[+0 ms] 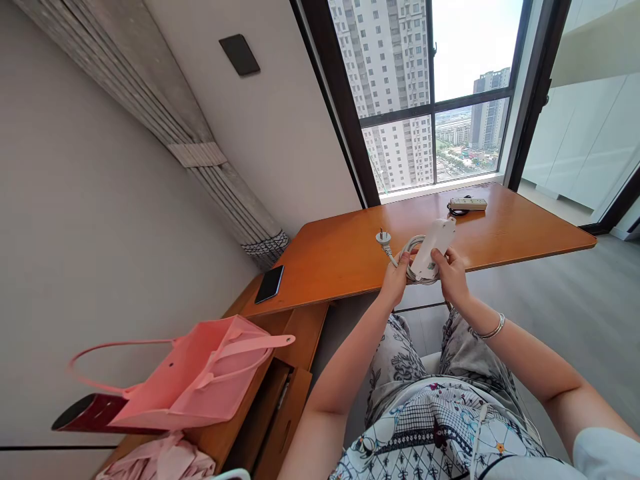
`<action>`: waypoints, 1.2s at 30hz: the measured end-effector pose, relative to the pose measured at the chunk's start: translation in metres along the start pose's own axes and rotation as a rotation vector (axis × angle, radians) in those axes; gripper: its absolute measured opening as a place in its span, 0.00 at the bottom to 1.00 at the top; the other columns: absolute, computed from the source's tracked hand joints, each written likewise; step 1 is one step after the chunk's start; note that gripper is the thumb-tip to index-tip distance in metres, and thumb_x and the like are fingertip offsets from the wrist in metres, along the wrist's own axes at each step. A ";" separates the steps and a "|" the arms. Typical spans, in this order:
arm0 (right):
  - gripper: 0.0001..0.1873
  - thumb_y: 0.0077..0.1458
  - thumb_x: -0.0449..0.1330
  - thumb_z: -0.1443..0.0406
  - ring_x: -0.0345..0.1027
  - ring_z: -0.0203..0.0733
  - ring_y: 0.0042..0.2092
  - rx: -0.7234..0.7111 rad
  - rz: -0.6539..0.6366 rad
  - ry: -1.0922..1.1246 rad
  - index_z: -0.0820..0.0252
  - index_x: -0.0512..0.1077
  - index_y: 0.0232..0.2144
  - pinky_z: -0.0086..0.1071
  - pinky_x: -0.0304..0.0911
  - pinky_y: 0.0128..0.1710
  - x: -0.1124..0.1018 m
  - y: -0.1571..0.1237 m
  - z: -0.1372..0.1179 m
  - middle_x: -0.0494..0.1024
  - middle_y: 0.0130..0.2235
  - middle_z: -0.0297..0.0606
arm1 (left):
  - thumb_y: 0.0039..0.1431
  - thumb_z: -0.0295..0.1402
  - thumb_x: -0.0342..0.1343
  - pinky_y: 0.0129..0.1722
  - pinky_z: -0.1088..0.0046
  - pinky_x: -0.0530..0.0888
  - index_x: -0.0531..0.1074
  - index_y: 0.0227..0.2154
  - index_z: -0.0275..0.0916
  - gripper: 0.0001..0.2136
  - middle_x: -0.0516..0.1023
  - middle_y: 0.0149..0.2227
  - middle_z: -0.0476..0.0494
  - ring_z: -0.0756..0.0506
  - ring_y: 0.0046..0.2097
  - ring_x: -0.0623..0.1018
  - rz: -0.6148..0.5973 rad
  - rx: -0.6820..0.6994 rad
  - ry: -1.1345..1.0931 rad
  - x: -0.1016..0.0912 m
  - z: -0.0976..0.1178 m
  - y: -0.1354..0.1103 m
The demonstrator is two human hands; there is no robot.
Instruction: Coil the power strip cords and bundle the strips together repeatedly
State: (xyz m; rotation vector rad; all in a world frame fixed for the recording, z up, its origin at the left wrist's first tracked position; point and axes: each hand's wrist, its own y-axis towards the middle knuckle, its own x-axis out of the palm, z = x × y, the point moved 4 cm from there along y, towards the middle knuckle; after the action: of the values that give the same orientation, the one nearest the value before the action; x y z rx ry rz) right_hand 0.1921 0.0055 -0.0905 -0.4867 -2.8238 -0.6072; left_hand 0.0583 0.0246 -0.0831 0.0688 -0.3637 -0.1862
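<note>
**Two Hands, One White Strip: Cord Bundle Is Being Held Over a Wooden Table**

In the head view, a seated person is holding what appears to be a white power strip [436, 248] above the near edge of a wooden table [340, 250]. The left hand [394, 280] is closing its fingers around the coiled white cord [413, 243], its plug [383, 238] standing free just beyond. The right hand [451, 273] is gripping the strip's near end, thumb pressing on the face. The step in hand seems to be handling strip and cord together; the next move likely calls for steady support of both, so that no loops slip loose. A second strip [469, 204] is lying on the table's far right, a phone [269, 285] on its near left.

The white strip's sockets are not showing, and its small label is too tiny to read. Coil and strip are hiding some fingertips. At near left, a pink bag [195, 373] is partly covering a dark red object, and the frame is cutting off pink cloth [163, 460].
</note>
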 end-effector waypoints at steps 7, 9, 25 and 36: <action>0.31 0.43 0.68 0.44 0.72 0.47 0.42 0.091 0.001 0.049 0.61 0.75 0.40 0.36 0.70 0.40 -0.003 0.005 0.003 0.77 0.36 0.41 | 0.37 0.37 0.75 0.34 0.77 0.72 0.77 0.41 0.39 0.25 0.81 0.35 0.46 0.48 0.37 0.78 -0.113 0.051 -0.065 0.007 0.003 -0.006; 0.32 0.43 0.68 0.45 0.72 0.47 0.43 0.104 0.001 0.043 0.62 0.75 0.42 0.37 0.71 0.40 -0.003 0.004 0.004 0.78 0.38 0.42 | 0.33 0.31 0.76 0.38 0.76 0.74 0.77 0.42 0.39 0.28 0.81 0.39 0.44 0.47 0.40 0.79 -0.140 0.068 -0.071 0.009 0.003 -0.007; 0.18 0.44 0.74 0.60 0.78 0.45 0.35 0.606 -0.458 0.067 0.64 0.76 0.36 0.34 0.77 0.33 -0.026 0.030 -0.002 0.83 0.37 0.47 | 0.42 0.33 0.65 0.32 0.75 0.73 0.78 0.35 0.34 0.14 0.82 0.32 0.43 0.48 0.32 0.79 -0.185 -0.299 -0.022 -0.018 -0.023 0.013; 0.15 0.43 0.71 0.68 0.77 0.44 0.30 0.561 -0.201 0.050 0.62 0.72 0.34 0.32 0.75 0.27 -0.040 0.044 0.035 0.83 0.32 0.42 | 0.46 0.35 0.71 0.32 0.75 0.75 0.70 0.49 0.36 0.26 0.81 0.36 0.45 0.50 0.31 0.79 -0.086 -0.338 0.024 -0.029 -0.052 0.043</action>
State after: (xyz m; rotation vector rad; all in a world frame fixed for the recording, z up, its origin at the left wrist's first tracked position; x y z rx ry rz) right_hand 0.2401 0.0479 -0.1166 -0.0825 -2.8347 0.1534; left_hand 0.0577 0.0737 -0.1379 -0.2467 -0.3017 -0.3291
